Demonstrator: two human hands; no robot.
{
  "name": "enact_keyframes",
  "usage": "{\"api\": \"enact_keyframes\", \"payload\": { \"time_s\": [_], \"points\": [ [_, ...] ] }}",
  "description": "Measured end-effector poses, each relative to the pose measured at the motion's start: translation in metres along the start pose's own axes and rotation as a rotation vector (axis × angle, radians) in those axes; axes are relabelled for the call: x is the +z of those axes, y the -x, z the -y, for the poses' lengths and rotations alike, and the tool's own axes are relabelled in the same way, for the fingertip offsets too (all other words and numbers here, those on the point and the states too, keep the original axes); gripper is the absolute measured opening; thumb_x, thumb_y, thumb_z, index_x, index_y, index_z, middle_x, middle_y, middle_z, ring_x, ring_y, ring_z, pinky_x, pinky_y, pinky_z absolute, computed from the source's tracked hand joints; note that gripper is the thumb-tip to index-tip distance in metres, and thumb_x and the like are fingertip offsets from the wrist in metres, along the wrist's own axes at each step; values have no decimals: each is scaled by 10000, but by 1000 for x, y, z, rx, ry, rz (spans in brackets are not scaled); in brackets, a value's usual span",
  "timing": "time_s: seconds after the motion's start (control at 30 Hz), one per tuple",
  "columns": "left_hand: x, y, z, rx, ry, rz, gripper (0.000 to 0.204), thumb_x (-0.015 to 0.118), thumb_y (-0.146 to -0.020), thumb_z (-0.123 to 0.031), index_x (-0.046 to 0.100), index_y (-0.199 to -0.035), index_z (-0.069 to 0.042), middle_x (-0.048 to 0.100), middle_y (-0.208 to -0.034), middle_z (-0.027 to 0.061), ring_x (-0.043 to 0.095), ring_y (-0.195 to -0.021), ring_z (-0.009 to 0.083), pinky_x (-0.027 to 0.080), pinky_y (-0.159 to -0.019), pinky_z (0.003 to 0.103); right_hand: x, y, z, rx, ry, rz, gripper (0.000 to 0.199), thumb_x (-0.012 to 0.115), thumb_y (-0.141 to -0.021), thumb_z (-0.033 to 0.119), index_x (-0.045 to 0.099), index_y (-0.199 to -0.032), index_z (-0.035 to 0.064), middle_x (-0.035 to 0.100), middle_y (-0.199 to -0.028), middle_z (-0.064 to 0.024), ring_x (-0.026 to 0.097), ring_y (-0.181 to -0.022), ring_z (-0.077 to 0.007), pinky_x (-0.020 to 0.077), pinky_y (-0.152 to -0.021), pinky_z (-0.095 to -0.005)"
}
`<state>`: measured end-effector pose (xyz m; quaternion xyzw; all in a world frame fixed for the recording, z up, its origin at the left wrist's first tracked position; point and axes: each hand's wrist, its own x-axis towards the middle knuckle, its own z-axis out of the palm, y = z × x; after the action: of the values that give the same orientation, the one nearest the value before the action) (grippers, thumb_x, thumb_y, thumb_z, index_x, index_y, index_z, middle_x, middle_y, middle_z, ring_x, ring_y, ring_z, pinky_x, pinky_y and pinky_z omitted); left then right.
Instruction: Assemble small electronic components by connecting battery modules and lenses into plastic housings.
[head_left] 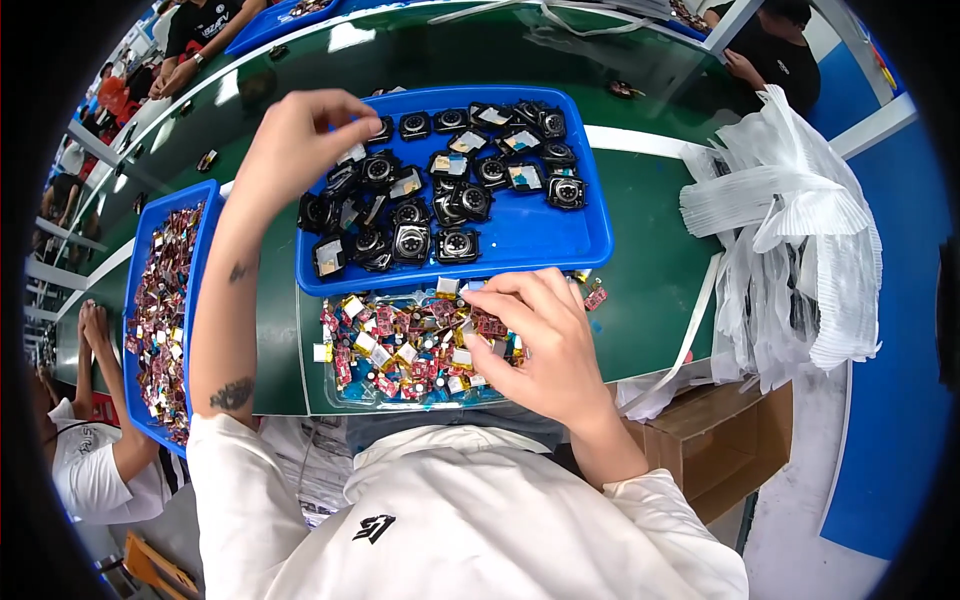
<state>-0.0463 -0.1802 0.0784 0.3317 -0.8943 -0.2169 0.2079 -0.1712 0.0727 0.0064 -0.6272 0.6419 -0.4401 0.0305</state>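
Left hand [300, 135] raised over far-left corner of blue tray [590, 235], fingertips pinched narrow; held item, if any, too small to tell. Tray on green desk [650, 280], loaded with black round modules [457, 245]. Right hand [545, 340] curled down in clear tray [345, 395] of small red and yellow parts [400, 345], fingers touching them; grasp unclear. Second blue tray [135, 300] at left, same parts. White bags [790, 240] at right.

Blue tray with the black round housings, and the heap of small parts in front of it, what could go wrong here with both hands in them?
The left hand hovers over the loosely overlapping black housings in the blue tray; it might knock one aside. The right hand digs into the heaped small red and gold parts, and one already lies beside the heap, so more may scatter. The stack of white plastic trays overhangs the table edge and could slide.
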Motion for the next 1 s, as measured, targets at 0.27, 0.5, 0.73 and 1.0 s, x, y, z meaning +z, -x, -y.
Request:
{"api": "enact_keyframes", "payload": {
  "time_s": [0.27, 0.5, 0.73, 1.0],
  "points": [
    [41, 126, -43, 84, 391, -37, 182, 741, -733, -83, 714, -908, -41, 682, -826, 67, 595, -764, 167, 468, -668, 265, 20, -16, -4, 55, -189, 21, 120, 690, -739, 68, 706, -856, 43, 652, -779, -46, 549, -703, -152, 414, -618, -282],
    [64, 139, -54, 18, 604, -156, 215, 733, -729, -31, 708, -942, -26, 695, -843, 68, 604, -734, 143, 478, -682, 266, 20, -15, 3, 385, -751, -137, 161, 629, -832, -5, 674, -987, -5, 674, -821, -31, 562, -652, -32, 454, -575, -189],
    [67, 138, -43, -102, 857, -171, 126, 712, -765, 4, 614, -844, -6, 679, -775, 55, 614, -692, 75, 480, -622, 200, 13, -30, 18, 39, -350, 29, 278, 712, -699, -37, 710, -972, 19, 678, -776, -72, 627, -695, -111, 480, -592, -226],
    [64, 139, -28, -203, 1006, 64, 218, 701, -784, 39, 500, -829, -32, 625, -740, 22, 558, -659, 27, 449, -585, 168, 17, -39, 3, -83, -350, 131, 135, 759, -673, 8, 692, -790, 21, 671, -857, -84, 621, -730, -183, 475, -634, -286]
  ]
}}
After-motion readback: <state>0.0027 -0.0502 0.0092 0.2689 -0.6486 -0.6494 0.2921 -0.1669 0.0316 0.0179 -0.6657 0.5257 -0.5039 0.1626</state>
